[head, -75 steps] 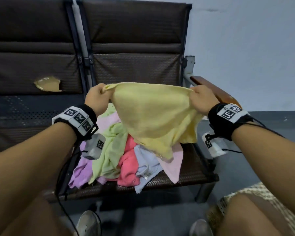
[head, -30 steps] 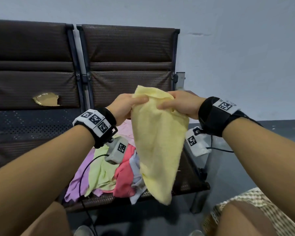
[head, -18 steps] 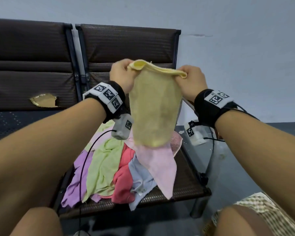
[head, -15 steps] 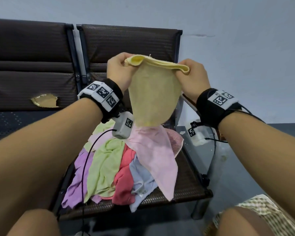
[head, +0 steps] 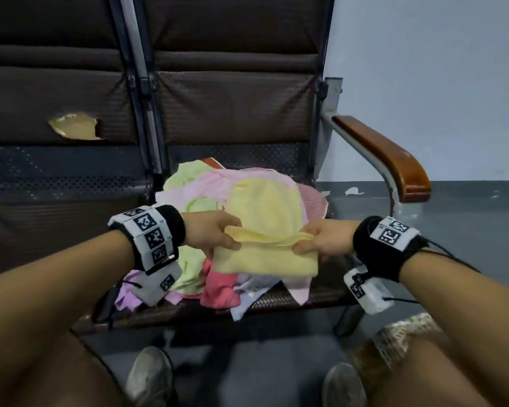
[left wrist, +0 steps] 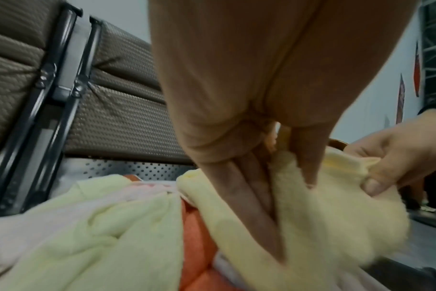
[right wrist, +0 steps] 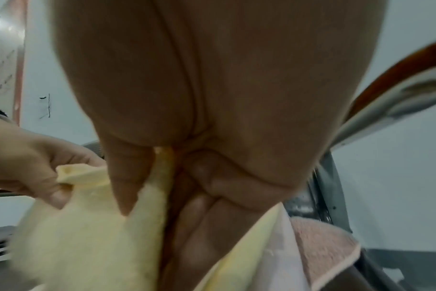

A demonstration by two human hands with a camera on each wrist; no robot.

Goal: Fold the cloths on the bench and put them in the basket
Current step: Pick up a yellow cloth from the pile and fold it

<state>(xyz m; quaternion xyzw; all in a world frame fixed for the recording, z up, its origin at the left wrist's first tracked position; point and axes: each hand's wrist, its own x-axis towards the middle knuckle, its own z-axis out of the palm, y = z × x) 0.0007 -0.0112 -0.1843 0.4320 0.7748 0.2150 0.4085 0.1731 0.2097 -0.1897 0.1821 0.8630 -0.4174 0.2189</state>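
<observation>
The left hand (head: 209, 233) and the right hand (head: 325, 240) each pinch an end of the yellow cloth (head: 265, 258), thumb over fingers. It is doubled over and held above the pile of cloths (head: 218, 289) on the bench (head: 321, 295), armrest (head: 385, 157) at 2 o'clock.

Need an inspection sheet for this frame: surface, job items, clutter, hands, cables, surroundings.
Surface: bench seat, perforated, dark.
Job's things: yellow cloth part-folded, held over the cloth pile; basket not identifiable.
Clutter: nothing seen.
Hands: left hand and right hand each pinch an end of the yellow cloth.
Cables: black cable from right wristband.
Surroundings: torn backrest, wooden armrest, pale wall.
</observation>
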